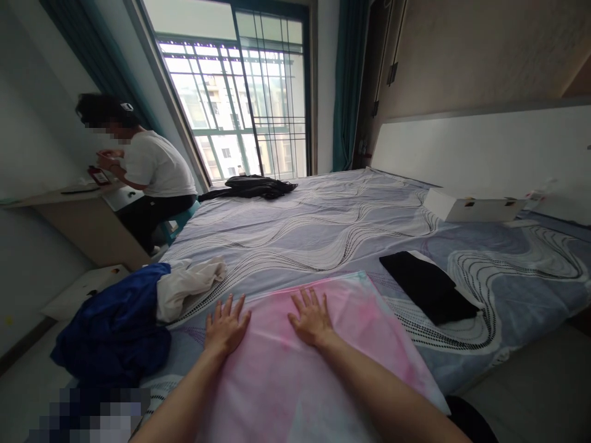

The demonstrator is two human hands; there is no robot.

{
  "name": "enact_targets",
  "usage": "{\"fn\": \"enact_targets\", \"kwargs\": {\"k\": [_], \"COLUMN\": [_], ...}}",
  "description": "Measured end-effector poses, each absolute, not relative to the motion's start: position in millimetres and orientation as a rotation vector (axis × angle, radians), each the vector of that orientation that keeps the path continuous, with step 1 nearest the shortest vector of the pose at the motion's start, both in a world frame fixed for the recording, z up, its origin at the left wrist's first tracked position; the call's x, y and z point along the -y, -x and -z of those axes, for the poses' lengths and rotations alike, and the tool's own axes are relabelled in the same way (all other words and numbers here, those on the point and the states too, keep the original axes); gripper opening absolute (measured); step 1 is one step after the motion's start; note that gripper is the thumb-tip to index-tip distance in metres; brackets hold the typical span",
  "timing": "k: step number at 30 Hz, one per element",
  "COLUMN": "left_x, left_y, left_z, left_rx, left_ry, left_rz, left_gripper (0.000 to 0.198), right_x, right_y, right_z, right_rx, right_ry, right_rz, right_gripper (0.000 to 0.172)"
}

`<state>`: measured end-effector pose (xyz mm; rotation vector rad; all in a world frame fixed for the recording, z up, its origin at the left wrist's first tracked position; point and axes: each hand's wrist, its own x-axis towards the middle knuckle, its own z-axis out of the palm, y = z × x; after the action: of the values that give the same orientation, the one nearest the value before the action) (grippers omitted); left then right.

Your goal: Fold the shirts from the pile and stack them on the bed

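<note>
A pink and white cloth (323,369) lies spread flat on the near edge of the bed (332,221). My left hand (226,326) rests on the cloth's left edge, fingers stretched out and apart. My right hand (311,317) lies flat on the cloth near its top middle, fingers also spread. Neither hand holds anything.
A folded black garment (427,286) lies to the right on the bed. A blue garment (115,326) and a cream one (189,283) are piled at the left. Another dark garment (253,186) and a white box (471,208) lie farther back. A person (143,172) sits at a desk (69,203) by the window.
</note>
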<state>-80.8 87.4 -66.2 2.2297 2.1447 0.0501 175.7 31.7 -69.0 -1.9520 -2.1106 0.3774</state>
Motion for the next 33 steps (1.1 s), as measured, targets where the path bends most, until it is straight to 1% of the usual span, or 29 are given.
{"fn": "enact_targets", "kwargs": {"k": [3, 10, 13, 15, 17, 20, 22, 24, 26, 30, 31, 33], "left_x": [-87, -91, -90, -90, -90, -89, -88, -89, -89, -68, -56, -22], "left_y": [81, 82, 81, 80, 79, 79, 81, 82, 79, 46, 32, 4], "left_z": [65, 71, 69, 68, 69, 70, 70, 67, 61, 43, 40, 44], "left_rx": [-2.15, -2.159, -2.171, -2.183, -2.196, -2.205, -2.199, -2.183, -2.181, -2.271, -2.246, -2.022], "left_ry": [-2.225, -2.223, -2.216, -2.213, -2.215, -2.221, -2.229, -2.241, -2.234, -2.325, -2.404, -2.586], "left_rz": [-0.039, -0.071, -0.068, -0.05, -0.031, -0.008, 0.009, 0.022, 0.047, 0.125, 0.109, 0.001], "left_gripper": [0.066, 0.066, 0.065, 0.065, 0.065, 0.065, 0.065, 0.065, 0.065, 0.058, 0.057, 0.057], "right_x": [-39, -36, -29, -27, -24, -2, 23, 49, 67, 72, 70, 67], "right_y": [-219, -374, -402, -395, -367, -304, -269, -251, -252, -269, -271, -271], "right_z": [72, 85, 86, 78, 66, 57, 62, 73, 82, 86, 86, 85], "right_rx": [2.022, 1.666, 1.556, 1.439, 1.403, 1.729, 2.018, 2.144, 2.065, 1.87, 1.866, 1.858], "right_ry": [2.104, 2.531, 2.604, 2.673, 2.668, 2.338, 2.057, 1.944, 2.049, 2.256, 2.257, 2.254], "right_rz": [-0.34, -0.204, -0.132, -0.106, -0.011, 0.165, 0.048, -0.136, -0.224, -0.171, -0.157, -0.138], "right_gripper": [0.068, 0.064, 0.06, 0.059, 0.059, 0.061, 0.06, 0.06, 0.063, 0.065, 0.065, 0.064]}}
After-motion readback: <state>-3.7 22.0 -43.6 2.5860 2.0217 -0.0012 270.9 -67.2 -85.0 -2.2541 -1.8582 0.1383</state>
